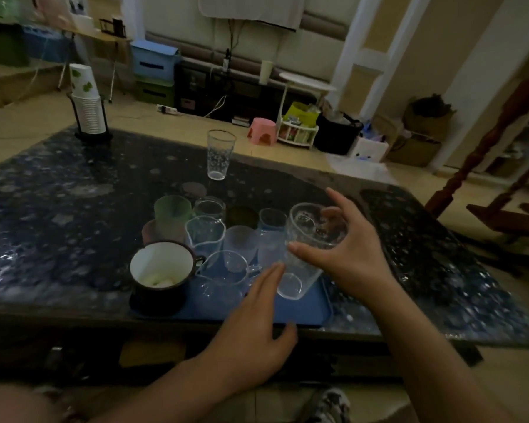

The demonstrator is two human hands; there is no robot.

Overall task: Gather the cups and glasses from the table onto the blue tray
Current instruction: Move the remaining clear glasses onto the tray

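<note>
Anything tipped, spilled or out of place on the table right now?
No spill or damage shows. The clear glass in the right hand is tilted over the blue tray. One tall glass stands alone on the table, away from the tray.

The right hand (345,254) curls round a clear tumbler (303,254), tilted, its base over the near right corner of the blue tray (315,312). Just left of the grip, the left hand (254,328) reaches in with straight fingers near the tumbler's base; further left crowd clear jugs, glasses and a dark enamel mug (161,274). Beyond the grip, well apart, a tall glass (220,154) stands alone on the dark table (58,209)
</note>
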